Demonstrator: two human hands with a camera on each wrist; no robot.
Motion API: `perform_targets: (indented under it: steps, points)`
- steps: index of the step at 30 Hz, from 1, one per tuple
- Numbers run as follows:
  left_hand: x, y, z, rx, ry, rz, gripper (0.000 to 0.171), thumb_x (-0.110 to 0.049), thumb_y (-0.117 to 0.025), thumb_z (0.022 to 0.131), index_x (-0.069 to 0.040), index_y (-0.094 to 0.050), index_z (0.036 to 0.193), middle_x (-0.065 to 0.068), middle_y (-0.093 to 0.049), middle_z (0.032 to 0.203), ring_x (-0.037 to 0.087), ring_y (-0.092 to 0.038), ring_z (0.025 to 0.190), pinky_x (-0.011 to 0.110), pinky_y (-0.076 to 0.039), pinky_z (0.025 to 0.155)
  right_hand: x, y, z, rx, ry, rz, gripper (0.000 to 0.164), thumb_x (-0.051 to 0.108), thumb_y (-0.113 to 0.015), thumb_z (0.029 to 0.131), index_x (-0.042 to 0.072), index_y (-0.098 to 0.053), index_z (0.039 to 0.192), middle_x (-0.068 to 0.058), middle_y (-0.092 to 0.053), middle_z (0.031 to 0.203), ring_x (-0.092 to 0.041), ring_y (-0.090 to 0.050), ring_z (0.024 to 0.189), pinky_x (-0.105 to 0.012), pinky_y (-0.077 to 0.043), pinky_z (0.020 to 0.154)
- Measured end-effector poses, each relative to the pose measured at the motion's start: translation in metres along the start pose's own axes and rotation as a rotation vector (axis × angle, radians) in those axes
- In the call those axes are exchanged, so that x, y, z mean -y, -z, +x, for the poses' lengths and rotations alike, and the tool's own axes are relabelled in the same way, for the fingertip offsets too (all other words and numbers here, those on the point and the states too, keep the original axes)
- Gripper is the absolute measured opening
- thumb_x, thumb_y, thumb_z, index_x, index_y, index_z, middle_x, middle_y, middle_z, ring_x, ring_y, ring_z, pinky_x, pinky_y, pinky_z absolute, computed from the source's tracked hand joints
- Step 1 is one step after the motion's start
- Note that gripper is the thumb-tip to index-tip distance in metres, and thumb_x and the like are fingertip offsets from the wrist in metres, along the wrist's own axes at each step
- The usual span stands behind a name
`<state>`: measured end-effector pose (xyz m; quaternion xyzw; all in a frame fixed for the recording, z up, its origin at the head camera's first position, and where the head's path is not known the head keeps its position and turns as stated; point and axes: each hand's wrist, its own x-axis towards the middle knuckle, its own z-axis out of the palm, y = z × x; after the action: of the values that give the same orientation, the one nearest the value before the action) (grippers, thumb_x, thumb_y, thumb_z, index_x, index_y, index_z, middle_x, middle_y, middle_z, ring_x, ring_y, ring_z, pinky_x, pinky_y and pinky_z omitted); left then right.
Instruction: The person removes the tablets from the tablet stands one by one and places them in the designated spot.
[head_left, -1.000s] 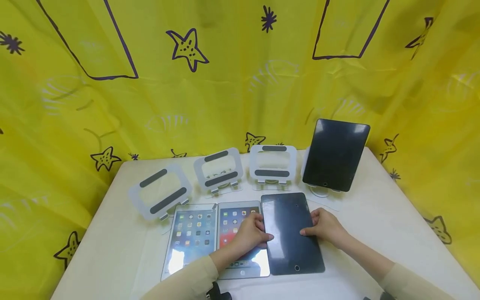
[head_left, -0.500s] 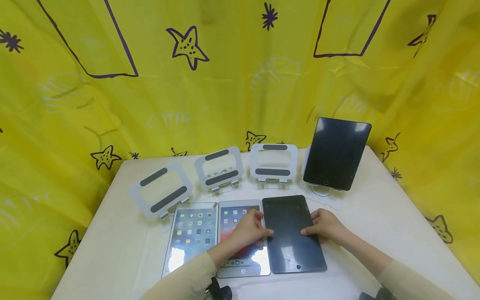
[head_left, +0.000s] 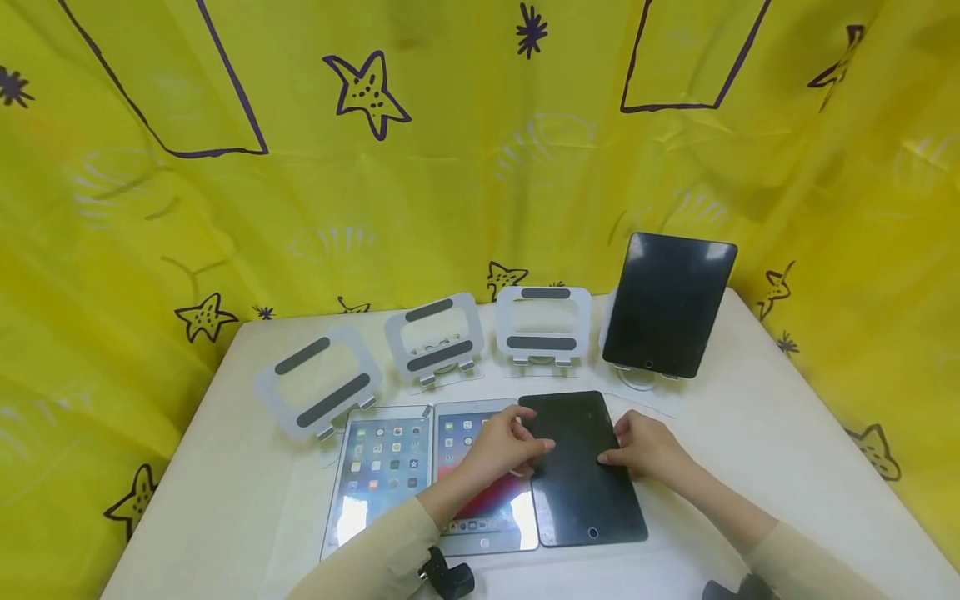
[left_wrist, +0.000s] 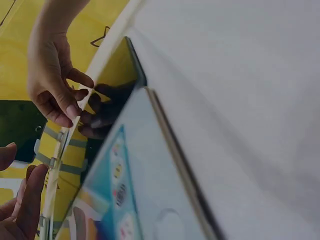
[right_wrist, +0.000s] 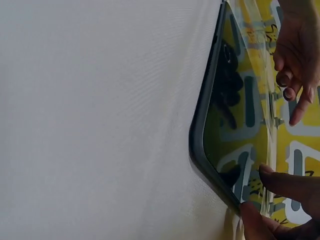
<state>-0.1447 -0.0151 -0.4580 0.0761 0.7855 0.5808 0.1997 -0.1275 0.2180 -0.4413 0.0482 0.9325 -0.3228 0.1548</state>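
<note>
A tablet with a dark screen (head_left: 573, 492) lies at the right end of a row of three on the white table. My right hand (head_left: 647, 446) pinches its right edge, thumb over the screen and fingers at the side. My left hand (head_left: 501, 446) hovers over the tablet's left edge, thumb and forefinger spread apart; the right wrist view shows air between this hand (right_wrist: 297, 62) and the glass. Beneath the left forearm is a lit tablet with a white frame (head_left: 486, 543), partly hidden. Another lit white tablet (head_left: 386, 475) lies left of it.
Behind the row stand three white tablet stands with grey pads: a left one (head_left: 321, 379), a middle one (head_left: 435, 337) and a right one (head_left: 543, 325). A black tablet (head_left: 670, 304) rests upright on a stand at the back right. Yellow curtain (head_left: 450, 192) hangs behind the table.
My left hand has come off the dark tablet's left edge and shifted slightly forward. The tablet's far edge sits a little lower, and its glare has changed. My right hand stays at the right edge.
</note>
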Motion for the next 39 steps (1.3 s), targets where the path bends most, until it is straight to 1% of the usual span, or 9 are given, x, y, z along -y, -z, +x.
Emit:
perform_targets:
  steps: [4, 11, 18, 24, 27, 30, 33, 37, 39]
  points:
    - [-0.010, -0.002, 0.004, -0.020, 0.027, -0.031, 0.056, -0.026, -0.078, 0.078, -0.005, -0.054, 0.125, 0.001, -0.061, 0.078, 0.016, -0.064, 0.053, 0.030, -0.052, 0.043, 0.002, 0.004, -0.001, -0.030, -0.004, 0.032, 0.053, 0.022, -0.083, 0.071, -0.006, -0.051, 0.103, -0.009, -0.059, 0.078, -0.014, -0.055, 0.053, -0.027, -0.050, 0.052]
    - [-0.021, -0.008, 0.015, -0.078, -0.017, -0.145, 0.053, -0.018, -0.079, 0.077, -0.002, -0.056, 0.123, 0.004, -0.062, 0.083, 0.022, -0.067, 0.061, 0.031, -0.058, 0.059, 0.005, 0.018, -0.003, -0.142, 0.014, 0.121, 0.063, 0.033, -0.079, 0.076, -0.007, -0.049, 0.113, -0.019, -0.065, 0.089, -0.017, -0.059, 0.064, -0.028, -0.053, 0.058]
    - [-0.032, -0.014, 0.029, -0.140, -0.049, -0.213, 0.051, -0.015, -0.077, 0.078, -0.003, -0.057, 0.123, 0.003, -0.064, 0.085, 0.018, -0.065, 0.058, 0.031, -0.058, 0.060, -0.003, 0.028, -0.004, -0.279, -0.045, 0.251, 0.065, 0.033, -0.076, 0.080, -0.006, -0.046, 0.122, -0.028, -0.062, 0.107, -0.022, -0.065, 0.073, -0.024, -0.054, 0.061]
    - [-0.041, -0.019, 0.043, -0.206, -0.125, -0.252, 0.046, -0.014, -0.076, 0.079, -0.002, -0.059, 0.120, 0.008, -0.064, 0.094, 0.031, -0.069, 0.076, 0.031, -0.058, 0.061, -0.008, 0.036, -0.006, -0.406, -0.063, 0.293, 0.064, 0.035, -0.072, 0.083, -0.005, -0.044, 0.125, -0.026, -0.063, 0.109, -0.020, -0.065, 0.073, -0.016, -0.050, 0.058]
    - [-0.047, -0.020, 0.047, -0.227, -0.171, -0.266, 0.043, -0.013, -0.075, 0.080, -0.003, -0.059, 0.119, 0.009, -0.064, 0.098, 0.024, -0.069, 0.080, 0.029, -0.058, 0.064, -0.009, 0.039, -0.008, -0.469, -0.076, 0.311, 0.061, 0.035, -0.071, 0.084, -0.003, -0.045, 0.124, -0.025, -0.062, 0.110, -0.019, -0.064, 0.074, -0.013, -0.049, 0.058]
    - [-0.054, -0.020, 0.051, -0.242, -0.225, -0.271, 0.042, -0.012, -0.074, 0.080, -0.003, -0.059, 0.118, 0.013, -0.065, 0.103, 0.017, -0.067, 0.083, 0.028, -0.058, 0.067, -0.010, 0.042, -0.007, -0.553, -0.080, 0.324, 0.058, 0.035, -0.071, 0.084, -0.001, -0.048, 0.123, -0.023, -0.063, 0.110, -0.013, -0.061, 0.074, -0.009, -0.046, 0.058]
    - [-0.063, -0.020, 0.056, -0.247, -0.253, -0.251, 0.042, -0.014, -0.075, 0.080, -0.005, -0.059, 0.118, 0.014, -0.065, 0.109, 0.015, -0.066, 0.087, 0.026, -0.057, 0.071, -0.012, 0.048, -0.004, -0.626, -0.083, 0.342, 0.058, 0.037, -0.071, 0.084, 0.000, -0.049, 0.124, -0.021, -0.062, 0.110, 0.001, -0.054, 0.068, -0.007, -0.044, 0.057]
    - [-0.074, -0.021, 0.065, -0.245, -0.258, -0.212, 0.041, -0.016, -0.075, 0.080, -0.009, -0.060, 0.118, 0.011, -0.066, 0.108, 0.014, -0.066, 0.090, 0.023, -0.055, 0.072, -0.017, 0.056, -0.001, -0.677, -0.094, 0.357, 0.062, 0.041, -0.070, 0.083, 0.001, -0.049, 0.126, -0.020, -0.061, 0.113, 0.012, -0.045, 0.062, -0.005, -0.043, 0.056]
    - [-0.079, -0.021, 0.069, -0.243, -0.264, -0.203, 0.042, -0.016, -0.075, 0.081, -0.008, -0.059, 0.119, 0.010, -0.066, 0.108, 0.014, -0.065, 0.091, 0.022, -0.054, 0.070, -0.018, 0.061, 0.001, -0.689, -0.107, 0.361, 0.065, 0.043, -0.069, 0.083, 0.002, -0.047, 0.128, -0.019, -0.060, 0.115, 0.012, -0.044, 0.063, -0.005, -0.042, 0.056]
